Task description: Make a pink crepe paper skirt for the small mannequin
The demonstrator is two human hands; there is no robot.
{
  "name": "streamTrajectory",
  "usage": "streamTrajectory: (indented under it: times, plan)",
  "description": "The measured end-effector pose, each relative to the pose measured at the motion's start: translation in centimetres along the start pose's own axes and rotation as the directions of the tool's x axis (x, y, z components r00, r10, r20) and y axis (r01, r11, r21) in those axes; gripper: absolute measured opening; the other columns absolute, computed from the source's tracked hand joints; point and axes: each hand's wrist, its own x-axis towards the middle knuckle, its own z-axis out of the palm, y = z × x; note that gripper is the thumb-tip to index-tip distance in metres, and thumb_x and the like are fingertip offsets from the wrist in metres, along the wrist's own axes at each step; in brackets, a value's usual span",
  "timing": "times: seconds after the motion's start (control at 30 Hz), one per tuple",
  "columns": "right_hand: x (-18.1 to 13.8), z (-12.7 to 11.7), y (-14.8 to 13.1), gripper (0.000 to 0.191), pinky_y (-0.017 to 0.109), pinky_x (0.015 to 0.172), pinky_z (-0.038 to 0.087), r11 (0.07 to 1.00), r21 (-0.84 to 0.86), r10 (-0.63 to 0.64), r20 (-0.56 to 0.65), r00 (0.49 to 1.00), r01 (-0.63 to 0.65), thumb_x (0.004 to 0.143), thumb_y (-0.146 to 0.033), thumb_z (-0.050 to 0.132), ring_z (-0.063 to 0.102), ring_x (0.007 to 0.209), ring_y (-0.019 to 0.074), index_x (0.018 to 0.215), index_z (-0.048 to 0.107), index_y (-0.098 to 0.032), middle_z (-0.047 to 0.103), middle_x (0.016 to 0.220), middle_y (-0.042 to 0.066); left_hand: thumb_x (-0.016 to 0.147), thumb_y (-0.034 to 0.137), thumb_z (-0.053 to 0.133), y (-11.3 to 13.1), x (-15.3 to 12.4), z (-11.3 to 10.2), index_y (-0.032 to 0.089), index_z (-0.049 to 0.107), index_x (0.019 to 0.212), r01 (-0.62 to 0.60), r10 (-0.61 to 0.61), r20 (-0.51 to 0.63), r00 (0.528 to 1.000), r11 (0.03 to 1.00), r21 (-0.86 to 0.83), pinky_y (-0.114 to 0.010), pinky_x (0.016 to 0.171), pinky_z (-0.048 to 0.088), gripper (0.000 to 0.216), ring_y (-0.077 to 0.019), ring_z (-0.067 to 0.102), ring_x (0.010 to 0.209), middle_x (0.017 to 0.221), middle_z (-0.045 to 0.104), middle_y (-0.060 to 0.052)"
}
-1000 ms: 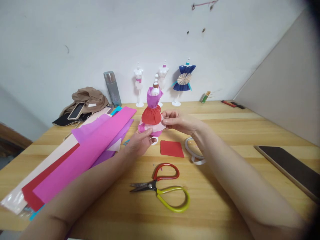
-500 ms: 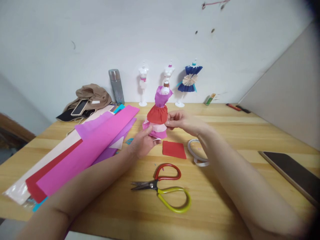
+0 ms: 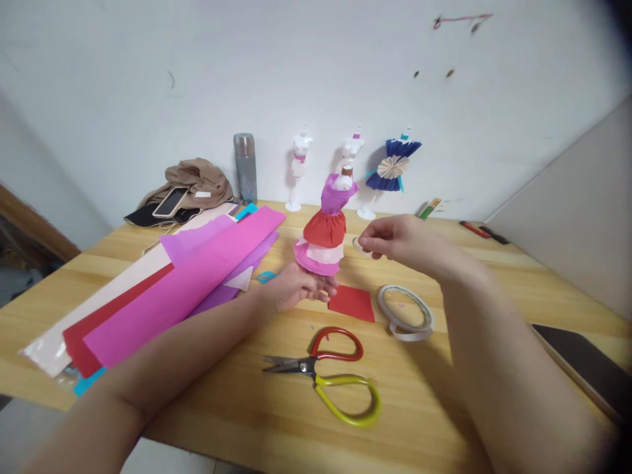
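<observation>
Your left hand point(image 3: 309, 286) sits palm up under the hem of the dress form point(image 3: 324, 228), around the middle of the tabletop point(image 3: 222, 411); you have its fingers partly curled, but whether they grip the stand cannot be told. The form leans slightly, in a purple top, a red gathered band and pale and magenta tiers. Your right hand point(image 3: 382, 238) is just beside the skirt, apart from it, with thumb and fingers pinched together on a small pale piece point(image 3: 361, 246).

Between you and the form lie the red paper square point(image 3: 353, 304), the tape roll point(image 3: 411, 334) to its right, and the scissors point(image 3: 306, 366) closer to the near edge, blades pointing left. Long paper sheets point(image 3: 192, 289) overlap toward the left edge. At the back edge you have the navy-dressed form point(image 3: 394, 168) and the bottle point(image 3: 245, 170).
</observation>
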Motion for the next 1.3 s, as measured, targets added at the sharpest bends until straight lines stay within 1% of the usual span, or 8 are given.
streamTrajectory:
  times: [0.1,0.2,0.3,0.47,0.7,0.93,1.1,1.3]
  plan:
    - [-0.3,0.0,-0.4,0.015,0.037,0.059,0.044,0.998,0.061,0.008,-0.142,0.99,0.001,0.083,-0.028,0.067,0.06,0.06,0.0209,0.069,0.066,-0.021,0.067,0.064,0.006,0.054,0.007,0.056,-0.2,0.1,-0.1,0.013,0.064,0.068,0.045,-0.038,-0.092,0.995,0.996,0.074,-0.026,0.054,0.043,0.017,-0.0128,0.058,0.056,0.067,0.065,-0.005]
    - [-0.3,0.5,-0.5,0.009,0.037,0.057,0.047,0.964,0.229,-0.064,-0.29,0.955,0.135,0.08,-0.032,0.071,0.06,0.06,0.0203,0.08,0.07,-0.023,0.067,0.067,0.005,0.054,0.006,0.049,-0.2,0.2,-0.1,0.014,0.061,0.067,0.02,-0.006,-0.152,0.988,0.996,0.091,-0.023,0.049,0.037,0.02,-0.0099,0.052,0.05,0.061,0.061,-0.002]
    - [-0.1,1.4,-0.7,0.036,0.044,0.072,0.056,0.877,0.377,-0.119,-0.431,0.895,0.298,0.074,-0.039,0.078,0.068,0.081,0.0242,0.106,0.071,-0.025,0.072,0.09,0.005,0.06,0.005,0.047,-0.3,0.1,0.2,0.013,0.061,0.071,0.012,0.016,-0.219,0.976,0.992,0.125,-0.021,0.047,0.035,0.019,-0.0094,0.051,0.048,0.056,0.058,0.0]
    - [1.1,3.7,-1.7,0.07,0.055,0.1,0.052,0.715,0.526,-0.167,-0.511,0.843,0.46,0.066,-0.047,0.086,0.064,0.118,0.0292,0.129,0.06,-0.031,0.068,0.123,0.007,0.077,0.01,0.053,-1.2,0.3,0.8,0.014,0.057,0.073,0.027,0.062,-0.376,0.925,0.973,0.228,-0.019,0.044,0.035,0.007,-0.0082,0.049,0.041,0.048,0.055,0.002]
    - [3.3,5.5,-2.8,0.069,0.053,0.1,0.052,0.544,0.653,-0.232,-0.487,0.842,0.527,0.068,-0.031,0.087,0.068,0.112,0.0271,0.13,0.059,-0.033,0.072,0.117,0.003,0.082,0.019,0.065,-2.1,0.9,0.9,0.015,0.059,0.089,0.022,0.162,-0.499,0.852,0.94,0.341,-0.019,0.044,0.039,0.011,-0.0083,0.052,0.044,0.058,0.058,0.003]
    - [3.8,5.1,-2.9,0.058,0.044,0.093,0.057,0.4,0.756,-0.224,-0.468,0.855,0.518,0.06,-0.02,0.088,0.072,0.1,0.0239,0.113,0.067,-0.031,0.074,0.109,0.0,0.089,0.016,0.054,-2.1,0.7,1.1,0.016,0.057,0.106,0.013,0.234,-0.478,0.847,0.888,0.459,-0.018,0.049,0.045,0.017,-0.0067,0.054,0.051,0.075,0.059,0.002]
    - [3.0,4.6,-2.4,0.041,0.05,0.092,0.057,0.264,0.854,-0.315,-0.362,0.877,0.448,0.064,-0.028,0.081,0.074,0.098,0.0268,0.102,0.066,-0.029,0.077,0.105,0.001,0.089,0.014,0.054,-1.6,0.3,1.6,0.014,0.06,0.087,0.063,0.175,-0.429,0.886,0.872,0.486,-0.017,0.046,0.04,0.007,-0.0061,0.051,0.045,0.064,0.057,0.003]
    - [2.2,4.9,-2.7,0.042,0.054,0.098,0.053,0.281,0.859,-0.333,-0.331,0.883,0.428,0.066,-0.033,0.08,0.072,0.106,0.0297,0.104,0.064,-0.026,0.075,0.111,0.005,0.082,0.016,0.064,-1.1,-0.2,2.0,0.014,0.06,0.062,0.072,0.146,-0.372,0.917,0.856,0.512,-0.019,0.045,0.036,0.02,-0.0083,0.048,0.044,0.048,0.053,0.002]
